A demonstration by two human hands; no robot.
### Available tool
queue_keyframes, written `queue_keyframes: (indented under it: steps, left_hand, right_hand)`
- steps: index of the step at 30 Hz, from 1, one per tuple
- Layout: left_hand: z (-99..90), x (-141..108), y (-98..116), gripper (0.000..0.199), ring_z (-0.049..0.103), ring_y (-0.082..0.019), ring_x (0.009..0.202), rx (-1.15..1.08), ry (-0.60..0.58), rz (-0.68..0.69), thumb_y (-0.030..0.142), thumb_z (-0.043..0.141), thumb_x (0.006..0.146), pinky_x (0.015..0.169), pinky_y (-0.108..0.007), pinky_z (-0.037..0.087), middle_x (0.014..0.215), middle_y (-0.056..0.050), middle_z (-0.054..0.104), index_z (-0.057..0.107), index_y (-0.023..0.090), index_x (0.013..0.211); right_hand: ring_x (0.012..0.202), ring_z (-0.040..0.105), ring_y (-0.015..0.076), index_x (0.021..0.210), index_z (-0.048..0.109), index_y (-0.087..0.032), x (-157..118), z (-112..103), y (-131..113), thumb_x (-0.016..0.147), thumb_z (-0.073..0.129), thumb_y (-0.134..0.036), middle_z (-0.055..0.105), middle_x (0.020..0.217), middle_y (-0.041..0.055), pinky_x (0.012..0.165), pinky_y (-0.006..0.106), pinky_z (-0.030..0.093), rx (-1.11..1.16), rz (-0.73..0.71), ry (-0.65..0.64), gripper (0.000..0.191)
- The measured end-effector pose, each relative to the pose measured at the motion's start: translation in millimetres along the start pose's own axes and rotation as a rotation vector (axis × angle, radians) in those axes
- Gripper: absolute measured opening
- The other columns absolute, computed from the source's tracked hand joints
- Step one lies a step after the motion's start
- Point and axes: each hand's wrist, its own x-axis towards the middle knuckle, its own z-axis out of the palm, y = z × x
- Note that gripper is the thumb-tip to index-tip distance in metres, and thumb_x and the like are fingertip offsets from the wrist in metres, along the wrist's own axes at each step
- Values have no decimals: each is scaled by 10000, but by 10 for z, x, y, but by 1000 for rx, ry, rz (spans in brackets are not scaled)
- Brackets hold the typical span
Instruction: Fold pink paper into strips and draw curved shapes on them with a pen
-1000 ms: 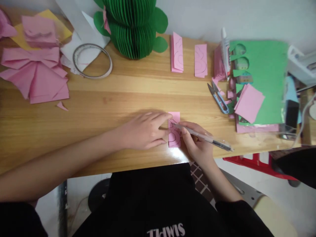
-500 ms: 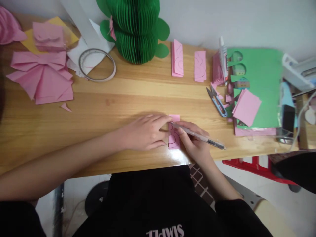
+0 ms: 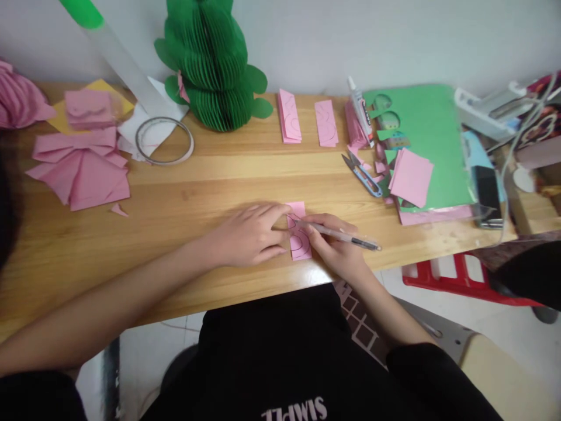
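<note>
A small folded pink paper [image 3: 300, 245] with dark curved lines drawn on it lies near the front edge of the wooden table. My left hand [image 3: 252, 235] rests flat beside it, fingers spread, with fingertips at the paper's left edge. In my right hand [image 3: 335, 242] is a slim clear pen [image 3: 339, 235], gripped near its tip. The pen's point is on the upper part of the paper, and its dark end slants to the right. Two more folded pink papers with drawn curves, one on the left [image 3: 289, 117] and one on the right [image 3: 326, 123], lie farther back.
Blue thread snips [image 3: 363, 175] lie at the right, near a glue tube [image 3: 362, 111] and a green sheet [image 3: 442, 128] bearing pink paper squares [image 3: 412, 177]. A green honeycomb paper figure [image 3: 219, 76] stands at the back. Left are a tape roll [image 3: 189, 153] and a pink paper bow [image 3: 83, 169].
The view has shifted and tilted slightly. On the paper, an additional dark curve shows near the top, by the pen point. Both hands keep nearly the same pose.
</note>
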Motion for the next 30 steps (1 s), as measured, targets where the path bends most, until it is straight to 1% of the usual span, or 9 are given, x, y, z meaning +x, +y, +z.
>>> queue_keyframes:
  steps: [4,7,11,13,16,20,23,26,30]
  left_hand:
    - [-2,-5,-3,295,574,-298,1163,26,7,10,352,478,983,975,-480,486,1314,-141,535,727,210,1053]
    - [8,-12,-13,307,575,-306,1173,67,5,30,356,469,988,973,-479,488,1323,-149,542,724,206,1068]
    - [34,-12,-25,303,551,-325,1223,112,8,64,355,476,985,1005,-488,474,1336,-160,570,715,180,1047]
    - [50,-9,-24,298,530,-319,1250,123,7,88,364,482,984,1031,-487,457,1327,-140,599,703,179,1062]
    - [68,-4,-15,292,502,-318,1280,119,5,102,386,511,975,1058,-494,435,1308,-107,637,684,188,1103]
    - [74,-1,-13,297,494,-327,1288,83,-6,77,385,532,965,1060,-517,424,1311,-103,645,669,189,1139]
    - [75,0,-26,329,492,-327,1291,53,-9,67,402,537,960,1060,-523,418,1319,-108,641,647,187,1183]
    - [72,-4,-35,414,491,-333,1289,23,-1,59,448,513,964,1047,-526,420,1334,-123,628,601,169,1258]
    - [65,-5,-35,447,486,-324,1304,-7,3,29,464,496,971,1057,-511,403,1360,-113,612,563,176,1305]
  right_hand:
    - [756,739,179,904,724,-205,-105,-24,13,891,606,-239,777,851,50,679,310,603,49,32,80,123]
    - [778,738,181,985,708,-215,-244,-62,1,940,560,-277,773,901,53,691,315,605,89,62,150,166]
    - [945,722,213,1163,666,-255,-450,-98,-33,974,511,-300,763,1020,62,816,375,600,-102,-1,72,249]
    - [981,706,224,1162,674,-253,-527,-85,-30,970,518,-307,751,1035,77,841,389,593,-203,-47,43,253]
    - [956,701,233,1162,678,-255,-587,-49,-10,956,545,-294,749,1002,80,815,392,588,-268,-121,48,249]
    - [982,692,237,1194,657,-256,-576,-36,-31,965,529,-280,753,1033,75,832,404,575,-250,-109,52,263]
    - [986,693,210,1161,660,-241,-525,-37,-85,979,503,-260,741,1060,70,852,382,572,-88,-20,114,241]
    - [936,710,188,1092,679,-250,-451,-8,-132,978,503,-253,747,1005,46,813,348,584,51,37,171,210]
    - [908,725,194,1068,683,-240,-364,54,-157,962,526,-278,761,1016,51,790,344,596,33,45,142,193]
